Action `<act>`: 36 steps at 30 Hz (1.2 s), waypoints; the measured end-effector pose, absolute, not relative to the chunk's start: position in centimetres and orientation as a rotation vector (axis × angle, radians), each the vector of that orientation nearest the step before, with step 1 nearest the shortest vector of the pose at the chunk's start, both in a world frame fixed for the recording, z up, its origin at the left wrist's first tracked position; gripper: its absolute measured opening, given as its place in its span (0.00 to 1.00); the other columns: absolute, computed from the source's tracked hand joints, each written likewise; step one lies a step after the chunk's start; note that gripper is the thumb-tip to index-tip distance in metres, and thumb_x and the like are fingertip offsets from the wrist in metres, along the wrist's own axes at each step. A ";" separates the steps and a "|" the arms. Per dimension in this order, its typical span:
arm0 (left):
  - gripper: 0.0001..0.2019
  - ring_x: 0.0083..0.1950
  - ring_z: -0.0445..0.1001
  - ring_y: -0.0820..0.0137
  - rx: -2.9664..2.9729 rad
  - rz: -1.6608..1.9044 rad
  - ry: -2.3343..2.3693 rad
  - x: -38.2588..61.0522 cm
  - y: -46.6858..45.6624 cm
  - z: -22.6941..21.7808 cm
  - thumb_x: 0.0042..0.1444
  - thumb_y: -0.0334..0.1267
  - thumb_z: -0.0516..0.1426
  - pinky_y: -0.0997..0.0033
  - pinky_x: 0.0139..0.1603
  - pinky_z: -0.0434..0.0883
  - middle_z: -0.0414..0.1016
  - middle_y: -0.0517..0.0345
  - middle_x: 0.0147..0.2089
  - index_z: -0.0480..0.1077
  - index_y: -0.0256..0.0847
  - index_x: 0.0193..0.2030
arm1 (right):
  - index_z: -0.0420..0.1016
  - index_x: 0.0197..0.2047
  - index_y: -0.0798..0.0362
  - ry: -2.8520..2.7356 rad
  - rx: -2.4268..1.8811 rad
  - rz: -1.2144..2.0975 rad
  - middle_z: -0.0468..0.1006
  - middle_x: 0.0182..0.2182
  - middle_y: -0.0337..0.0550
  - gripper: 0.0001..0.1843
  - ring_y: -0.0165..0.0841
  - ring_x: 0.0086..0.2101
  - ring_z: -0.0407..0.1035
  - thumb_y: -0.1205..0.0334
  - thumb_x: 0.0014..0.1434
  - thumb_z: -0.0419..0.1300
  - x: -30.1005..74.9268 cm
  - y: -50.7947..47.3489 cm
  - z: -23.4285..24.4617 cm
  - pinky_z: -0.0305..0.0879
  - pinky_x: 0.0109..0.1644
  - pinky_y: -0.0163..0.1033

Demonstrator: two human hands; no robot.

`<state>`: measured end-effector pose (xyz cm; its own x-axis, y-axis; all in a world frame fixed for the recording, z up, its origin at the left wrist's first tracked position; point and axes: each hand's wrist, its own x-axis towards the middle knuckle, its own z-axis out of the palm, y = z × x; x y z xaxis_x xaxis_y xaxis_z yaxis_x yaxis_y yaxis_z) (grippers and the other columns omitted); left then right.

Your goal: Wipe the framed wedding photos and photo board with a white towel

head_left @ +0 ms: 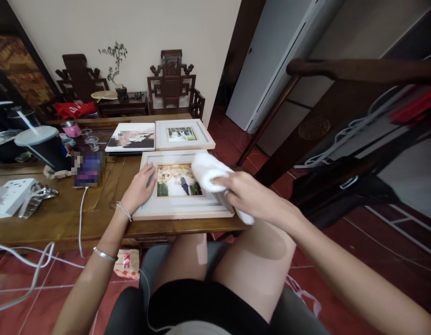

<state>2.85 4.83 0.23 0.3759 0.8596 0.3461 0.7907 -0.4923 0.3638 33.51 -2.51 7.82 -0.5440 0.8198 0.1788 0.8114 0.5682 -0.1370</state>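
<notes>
A white-framed photo [182, 211] lies flat near the front edge of a wooden table [62, 218]. My left hand [142, 186] rests flat on the frame's left side, fingers spread, steadying it. My right hand [250, 195] grips a white cloth [208, 170] bunched over the frame's right part, partly covering the glass. A tail of the cloth hangs below my wrist. Two more pictures lie behind it: a second white frame [183, 134] and an unframed print [131, 137].
On the table's left are a dark cup with a lid [44, 146], plastic cups [91, 139], a phone [89, 170] on a cable, and a white power strip [13, 195]. Carved chairs [173, 83] stand behind. A dark wooden rack [341, 116] rises on the right.
</notes>
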 end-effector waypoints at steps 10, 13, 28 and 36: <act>0.25 0.75 0.55 0.56 2.488 0.629 1.635 2.9 4.9 -0.2 0.67 0.40 0.46 0.51 0.76 0.54 0.63 0.38 0.70 0.66 0.28 0.65 | 0.73 0.62 0.58 -2.747 -1.509 -0.361 0.62 0.67 0.62 0.29 0.57 0.64 0.55 0.78 0.59 0.51 27.0 7.5 4.9 0.54 0.64 0.62; 0.25 0.75 0.54 0.55 2.511 0.600 1.636 2.9 5.1 -0.5 0.68 0.40 0.45 0.50 0.76 0.53 0.62 0.37 0.71 0.65 0.27 0.65 | 0.74 0.61 0.58 -2.834 -1.472 -0.352 0.65 0.65 0.64 0.26 0.57 0.62 0.59 0.76 0.62 0.50 26.8 5.7 4.1 0.55 0.62 0.61; 0.26 0.77 0.49 0.55 2.526 0.628 1.597 2.9 5.1 -1.0 0.68 0.40 0.43 0.46 0.75 0.53 0.60 0.40 0.72 0.61 0.31 0.68 | 0.76 0.59 0.59 -2.780 -1.331 0.103 0.66 0.66 0.61 0.32 0.52 0.66 0.58 0.80 0.52 0.52 28.1 -3.0 5.7 0.54 0.67 0.59; 0.25 0.77 0.49 0.52 2.476 0.577 1.685 3.3 4.5 -0.5 0.69 0.40 0.43 0.46 0.73 0.57 0.58 0.36 0.72 0.62 0.28 0.67 | 0.73 0.61 0.61 -2.585 -1.439 -0.192 0.65 0.66 0.62 0.28 0.53 0.66 0.54 0.78 0.59 0.50 27.6 6.2 3.4 0.48 0.68 0.61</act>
<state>3.32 4.47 -0.47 0.3194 0.9124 0.2559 0.8776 -0.3867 0.2833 27.56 6.19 3.44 -0.5169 0.8284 0.2159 0.8512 0.5242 0.0266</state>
